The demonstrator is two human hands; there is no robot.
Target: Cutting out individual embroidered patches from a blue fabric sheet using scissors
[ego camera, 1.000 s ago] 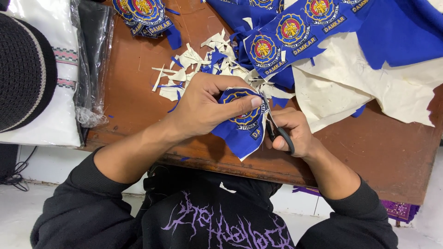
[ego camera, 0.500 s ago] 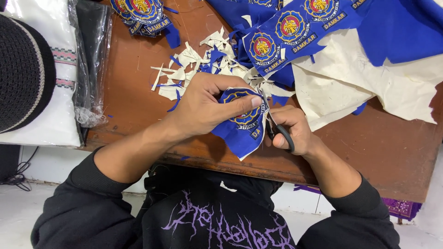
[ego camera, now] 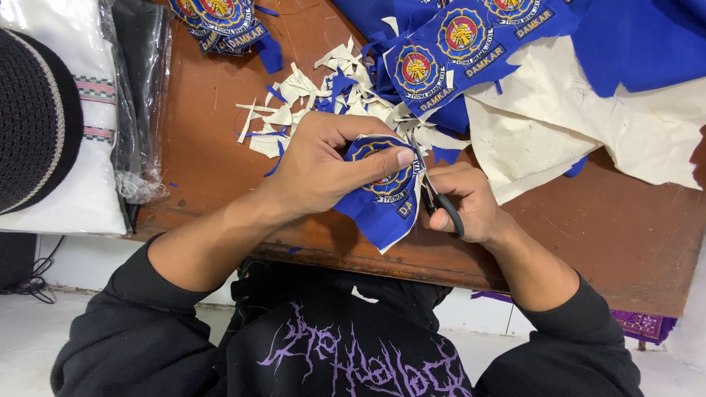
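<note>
The left hand (ego camera: pixel 323 165) is pinching a blue cloth badge (ego camera: pixel 379 192) at the near edge of the brown table (ego camera: pixel 213 158), its fingers (ego camera: pixel 382 157) closed over the top of the round emblem and holding it flat. The right hand (ego camera: pixel 463 202) is gripping a pair of dark-handled scissors (ego camera: pixel 434 195), fingers curled shut through the loops, with the blades pointing away and meeting the badge's right edge just beside the left thumb tip.

Beyond the hands, a heap of white and blue scraps (ego camera: pixel 323 95) is lying on the table, and a strip of uncut badges (ego camera: pixel 471 44) is trailing over a cream backing sheet (ego camera: pixel 588 132) on the far right. A pile of finished badges (ego camera: pixel 220 22) is sitting at the far left, beside a clear plastic bag (ego camera: pixel 140 95) and a dark knitted cap (ego camera: pixel 33 117).

The risk here, as I judge it, is the blades sitting so near the left thumb: a slip could nick it. The loose lower corner of the badge is hanging over the table edge, so the cloth could twist and the cut could stray into the embroidered border.
</note>
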